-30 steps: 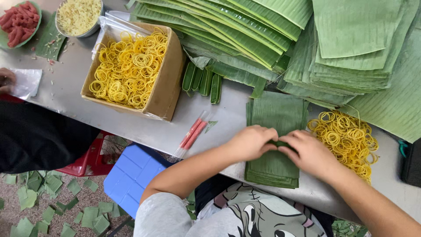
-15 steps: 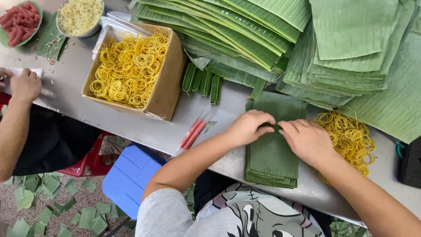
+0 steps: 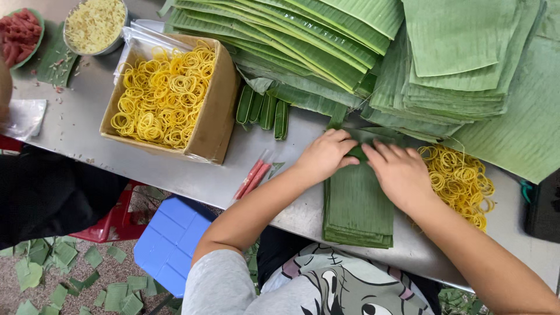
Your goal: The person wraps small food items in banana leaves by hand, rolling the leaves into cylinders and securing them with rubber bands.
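Head view: the left hand and right hand are seen pressed flat, fingers curled over the far end of a stack of folded banana leaves, which is laid near the front edge of the steel worktop. Loose yellow rubber bands are heaped just right of the right hand. A cardboard box of rubber bands is placed well to the left, and large banana leaves are piled behind.

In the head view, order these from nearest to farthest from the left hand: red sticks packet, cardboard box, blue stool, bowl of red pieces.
From the left hand:
1. Red sticks packet, just left.
2. Cardboard box, farther left.
3. Blue stool, lower left, under the table.
4. Bowl of red pieces, far top-left corner.
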